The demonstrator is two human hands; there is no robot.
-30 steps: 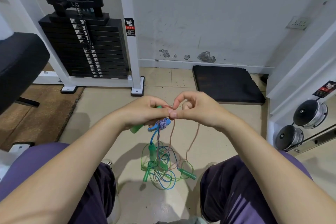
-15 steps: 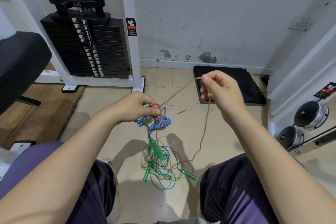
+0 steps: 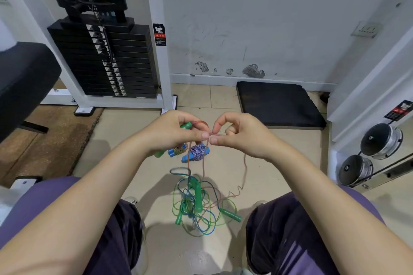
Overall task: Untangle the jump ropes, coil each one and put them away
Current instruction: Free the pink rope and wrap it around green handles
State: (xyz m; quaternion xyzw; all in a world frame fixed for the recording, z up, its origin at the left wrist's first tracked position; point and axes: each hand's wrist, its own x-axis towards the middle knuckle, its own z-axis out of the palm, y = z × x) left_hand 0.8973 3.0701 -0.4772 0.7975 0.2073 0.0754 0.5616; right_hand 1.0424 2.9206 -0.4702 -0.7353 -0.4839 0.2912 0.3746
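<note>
My left hand (image 3: 172,134) grips a green handle (image 3: 186,125) together with loops of a thin reddish-brown rope (image 3: 245,163). My right hand (image 3: 241,134) pinches that same rope right beside the left fingertips. Below the hands lie a blue handle wrapped in braided cord (image 3: 196,153) and a small blue coiled bundle (image 3: 177,152). The brown rope trails down to a tangle of green and blue ropes (image 3: 196,205) on the floor between my knees, with several green handles in it.
A weight stack machine (image 3: 105,58) stands at the back left beside a black padded seat (image 3: 22,82). A black mat (image 3: 279,105) lies against the wall. Chrome dumbbell ends (image 3: 366,154) sit on a rack at the right.
My right hand, which had pulled the brown rope up and to the right, has come back down to meet my left hand. The left hand has stayed in place.
</note>
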